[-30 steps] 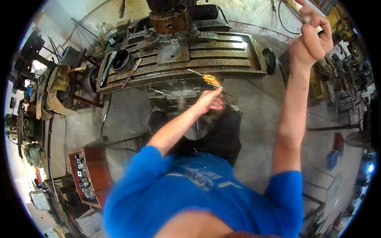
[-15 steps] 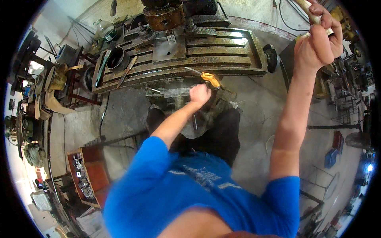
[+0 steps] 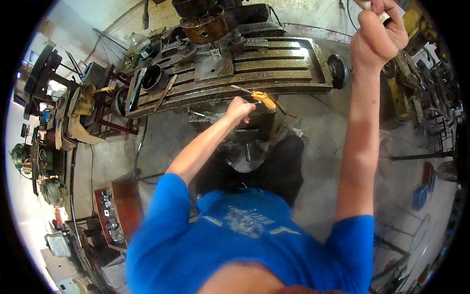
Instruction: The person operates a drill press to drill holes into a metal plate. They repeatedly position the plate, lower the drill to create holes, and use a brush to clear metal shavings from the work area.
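My left hand (image 3: 240, 110) is closed in front of the machine table, beside a yellow-handled tool (image 3: 264, 100) with a thin metal shaft. What its fingers grip is hidden. At the upper right my raised right hand (image 3: 377, 41) is closed around a pale handle (image 3: 384, 17), whose upper end leaves the picture. The slotted metal machine table (image 3: 274, 73) lies ahead, with a flat metal plate (image 3: 208, 68) in its middle. Above the plate hangs a rusty round machine head (image 3: 203, 32).
On the table's left part stand a dark round pot (image 3: 154, 78), a brush-like tool (image 3: 165, 93) and a green-handled tool (image 3: 137, 88). A clear bottle (image 3: 140, 45) stands behind. A wooden box (image 3: 125, 206) of metal parts is at lower left; a blue box (image 3: 420, 197) lies right.
My left hand has shifted slightly left and turned, its thumb side now showing. My right hand, still around the pale handle, has moved up and left. The whole view has shifted slightly.
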Demonstrator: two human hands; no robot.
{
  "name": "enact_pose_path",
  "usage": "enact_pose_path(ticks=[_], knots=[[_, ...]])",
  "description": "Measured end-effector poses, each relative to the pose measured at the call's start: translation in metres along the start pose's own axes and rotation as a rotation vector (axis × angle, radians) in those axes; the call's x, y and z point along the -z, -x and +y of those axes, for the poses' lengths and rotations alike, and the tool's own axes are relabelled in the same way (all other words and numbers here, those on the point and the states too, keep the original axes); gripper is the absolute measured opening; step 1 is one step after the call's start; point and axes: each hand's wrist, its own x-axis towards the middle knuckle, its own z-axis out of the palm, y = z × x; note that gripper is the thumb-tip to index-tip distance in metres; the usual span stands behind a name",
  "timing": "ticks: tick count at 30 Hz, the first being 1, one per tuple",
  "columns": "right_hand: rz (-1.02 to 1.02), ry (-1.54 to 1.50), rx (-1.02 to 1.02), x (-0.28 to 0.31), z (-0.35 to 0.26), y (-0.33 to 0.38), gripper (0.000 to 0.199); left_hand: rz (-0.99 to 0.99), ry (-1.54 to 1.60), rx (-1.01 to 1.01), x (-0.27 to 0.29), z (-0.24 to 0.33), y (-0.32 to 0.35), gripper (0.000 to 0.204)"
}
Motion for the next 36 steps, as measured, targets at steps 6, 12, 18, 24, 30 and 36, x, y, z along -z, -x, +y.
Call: enact_pose_path(ticks=[6,12,18,24,30,36], knots=[[0.033,-0.025,0.054,-0.006,0.003,0.004,0.014,0.194,-0.236,-0.066,-0.021,0.020,0.015,0.018],[0.066,0.052,0.042,0.006,0.006,0.003,0.016,0.174,-0.481,-0.114,-0.027,0.039,0.022,0.015],[0.026,0.126,-0.030,0.000,-0.005,0.001,0.015,-0.196,-0.126,-0.296,-0.001,-0.007,0.018,0.012],[0.153,0.187,-0.091,-0.009,-0.008,0.007,0.017,0.053,-0.409,-0.730,0.136,-0.012,0.098,0.018],[0.091,0.239,-0.130,-0.011,-0.014,0.008,0.014,1.032,-0.572,-0.518,0.286,-0.029,0.130,0.025],[0.146,0.161,-0.133,-0.008,-0.010,0.024,0.018,1.013,-0.800,-0.402,0.313,-0.054,0.123,0.049]])
